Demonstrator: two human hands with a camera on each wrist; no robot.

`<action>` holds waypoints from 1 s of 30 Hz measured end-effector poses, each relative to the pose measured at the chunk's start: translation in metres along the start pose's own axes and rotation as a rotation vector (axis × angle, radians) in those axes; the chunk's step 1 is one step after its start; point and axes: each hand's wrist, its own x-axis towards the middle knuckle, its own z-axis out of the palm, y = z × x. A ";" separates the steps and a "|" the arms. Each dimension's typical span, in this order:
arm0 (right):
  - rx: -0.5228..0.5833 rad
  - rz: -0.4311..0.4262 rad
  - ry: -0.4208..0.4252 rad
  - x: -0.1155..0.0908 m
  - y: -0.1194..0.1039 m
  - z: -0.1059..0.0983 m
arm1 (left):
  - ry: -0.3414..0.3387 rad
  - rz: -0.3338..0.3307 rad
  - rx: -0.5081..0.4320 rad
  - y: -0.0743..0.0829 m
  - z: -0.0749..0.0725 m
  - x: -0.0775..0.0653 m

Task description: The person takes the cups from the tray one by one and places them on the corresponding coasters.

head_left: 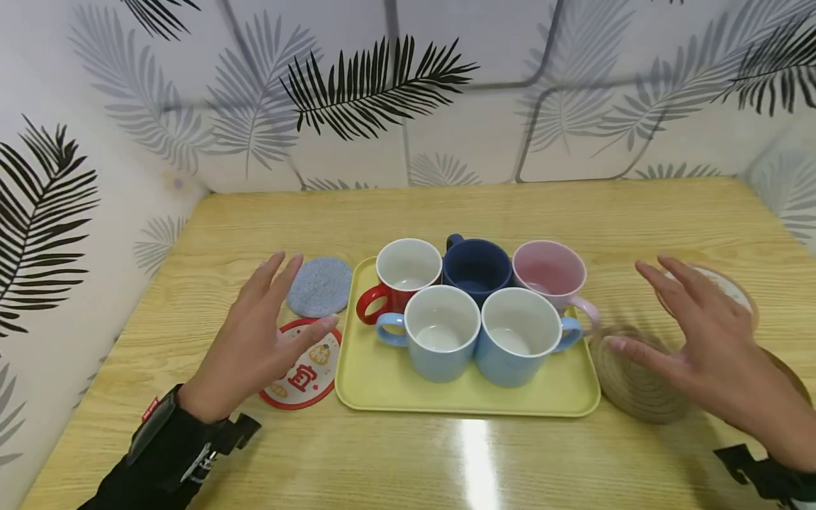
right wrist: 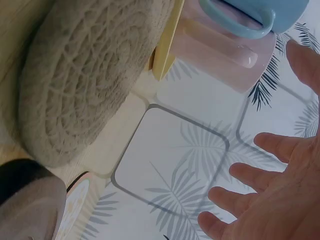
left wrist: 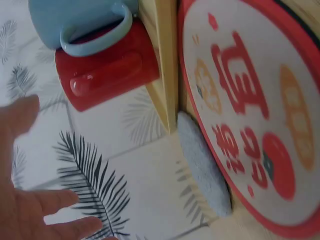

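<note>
My left hand (head_left: 251, 343) hovers over the table's left side with fingers spread, holding nothing. Beneath it lies a red-rimmed round coaster (head_left: 321, 379) with printed characters. A blue-grey round coaster (head_left: 321, 287) is just beyond. Between the hands, a yellow tray (head_left: 421, 401) carries a red mug (head_left: 400, 299), a navy mug (head_left: 477, 265), a pink mug (head_left: 551, 273) and two light blue mugs, the left one (head_left: 440, 358) and the right one (head_left: 513, 361). My right hand (head_left: 714, 343) hovers, fingers apart and empty, above a brown woven coaster (head_left: 637, 389).
Partly hidden behind the right hand is a pale printed coaster (head_left: 729, 290). Another dark round coaster (right wrist: 32, 200) shows in the right wrist view. A leaf-patterned wall (head_left: 357, 156) closes off the wooden table (head_left: 306, 460) at the back.
</note>
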 end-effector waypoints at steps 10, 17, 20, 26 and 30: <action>-0.024 -0.028 0.014 0.001 -0.008 0.003 | -0.157 -0.222 0.042 -0.018 0.014 0.040; 0.002 -0.081 0.041 0.000 -0.022 0.002 | -0.288 -0.479 0.061 -0.043 0.016 0.073; 0.006 -0.104 0.063 0.001 -0.025 0.003 | -0.292 -0.591 -0.069 -0.051 0.015 0.078; -0.001 -0.080 0.057 -0.001 -0.023 0.003 | -0.171 -0.598 -0.494 -0.059 0.011 0.069; -0.011 -0.086 0.063 -0.001 -0.023 0.002 | -0.233 -0.495 -0.623 -0.067 -0.005 0.050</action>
